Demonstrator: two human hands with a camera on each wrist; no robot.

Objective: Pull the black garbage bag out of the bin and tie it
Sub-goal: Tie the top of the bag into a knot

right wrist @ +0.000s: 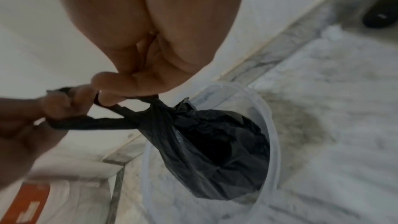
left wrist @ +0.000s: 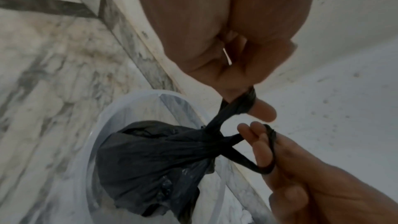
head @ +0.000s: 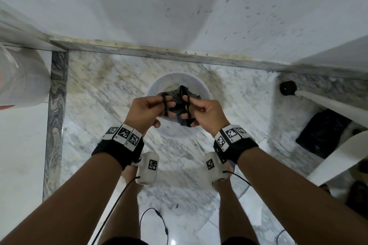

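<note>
The black garbage bag hangs, gathered at its neck, over the translucent white bin on the marble floor. My left hand has its fingers hooked through one stretched handle loop. My right hand has its fingers hooked through the other loop. The two handles cross just above the bag's neck. In the right wrist view the bag hangs partly inside the bin's rim, with the right hand above it and the left hand at the left edge.
A white wall rises right behind the bin, with a grey marble border strip along its foot. A white plastic sack stands at the left. A black object and white furniture legs are at the right. Cables lie near my feet.
</note>
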